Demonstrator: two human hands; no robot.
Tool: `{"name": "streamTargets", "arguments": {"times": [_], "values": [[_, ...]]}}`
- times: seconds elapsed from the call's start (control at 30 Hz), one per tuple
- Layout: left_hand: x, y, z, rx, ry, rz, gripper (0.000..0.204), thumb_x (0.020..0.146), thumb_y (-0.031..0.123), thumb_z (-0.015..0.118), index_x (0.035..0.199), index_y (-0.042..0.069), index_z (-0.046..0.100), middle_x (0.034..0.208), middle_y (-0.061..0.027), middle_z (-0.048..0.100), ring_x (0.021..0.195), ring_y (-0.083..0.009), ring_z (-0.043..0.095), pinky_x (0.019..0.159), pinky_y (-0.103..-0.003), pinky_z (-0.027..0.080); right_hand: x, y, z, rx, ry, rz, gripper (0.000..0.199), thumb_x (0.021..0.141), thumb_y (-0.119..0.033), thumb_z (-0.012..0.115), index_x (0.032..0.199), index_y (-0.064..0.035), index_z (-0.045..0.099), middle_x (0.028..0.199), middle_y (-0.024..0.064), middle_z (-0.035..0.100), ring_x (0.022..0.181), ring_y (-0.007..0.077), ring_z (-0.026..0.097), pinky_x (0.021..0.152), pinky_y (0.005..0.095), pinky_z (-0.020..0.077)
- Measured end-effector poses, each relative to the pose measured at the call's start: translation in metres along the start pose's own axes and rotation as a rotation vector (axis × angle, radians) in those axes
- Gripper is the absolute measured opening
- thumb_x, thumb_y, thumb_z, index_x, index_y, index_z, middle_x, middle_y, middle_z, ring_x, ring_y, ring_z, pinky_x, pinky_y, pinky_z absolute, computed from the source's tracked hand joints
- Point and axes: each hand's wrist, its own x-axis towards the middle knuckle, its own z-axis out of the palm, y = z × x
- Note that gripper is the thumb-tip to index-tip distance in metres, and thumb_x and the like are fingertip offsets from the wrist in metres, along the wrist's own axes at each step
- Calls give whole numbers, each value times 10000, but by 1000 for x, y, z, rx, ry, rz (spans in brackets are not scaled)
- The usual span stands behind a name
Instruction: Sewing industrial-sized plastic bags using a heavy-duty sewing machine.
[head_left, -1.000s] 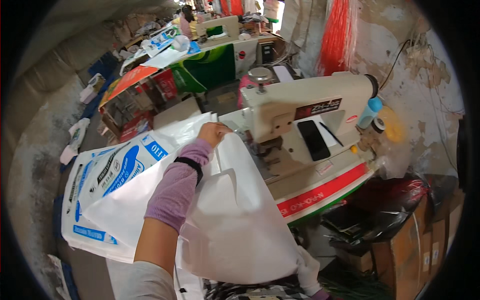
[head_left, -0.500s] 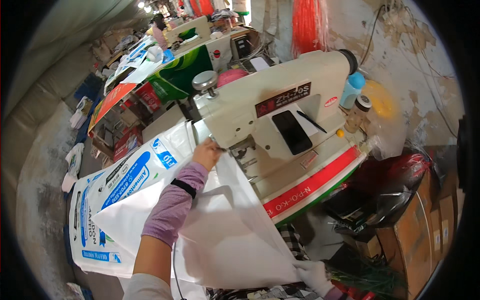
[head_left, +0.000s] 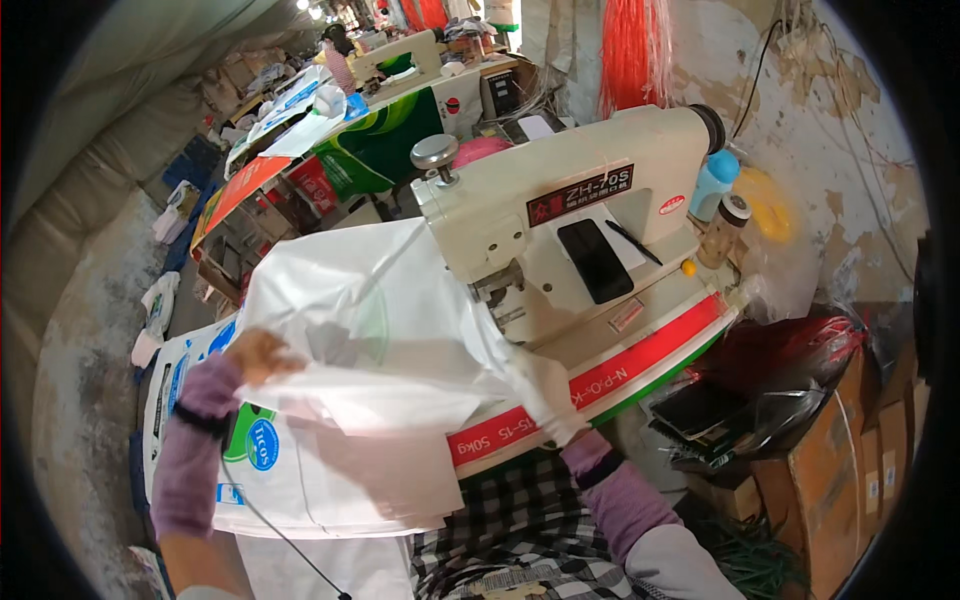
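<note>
White sack beside machine

L hand, bare, blurred, at sack's L end; can't tell if gripping. Printed sacks below. Sack ctr, part lifted, R side by machine. R hand, gloved white, at sack's R edge, grip unclear; hands well apart. Phone & pen on machine base; blue bottle nr its R end.

Right of centre, a black phone partly overlaps a white paper, with a dark pen at its edge. Beyond, a blue bottle stands beside a lidded jar; a small yellow ball lies nearby. Upper centre: red strands hang before a peeling wall. Lower right: a black plastic bag adjoins a cardboard box. Background: a person near a pale sewing machine.
</note>
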Motion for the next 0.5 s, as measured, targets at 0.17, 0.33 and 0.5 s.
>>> {"name": "streamTargets", "arguments": {"times": [0.17, 0.33, 0.5], "values": [[-211, -120, 48, 110, -426, 645, 229, 869, 53, 583, 1079, -37, 595, 881, -156, 638, 772, -240, 621, 651, -320, 498, 11, -2, 77, 521, 82, -275, 341, 951, -166, 483, 1220, 23, 574, 1146, 72, 629, 1037, 176, 574, 902, 297, 455], [-231, 50, 209, -109, -862, 939, 230, 952, 165, 529, 795, -3, 526, 813, -163, 534, 711, -325, 551, 613, -386, 439, -58, 35, 96, 710, -97, -166, 335, 985, -153, 417, 1237, 28, 542, 1120, 60, 614, 1024, 160, 569, 888, 299, 467], [-237, 50, 228, 3, -638, 1127, 196, 933, 172, 551, 813, 24, 505, 952, -153, 516, 804, -323, 555, 683, -408, 466, -123, 5, 36, 746, -188, 64, 363, 1000, -171, 401, 1277, 50, 478, 1061, 58, 610, 920, 134, 614, 813, 284, 493]]}}
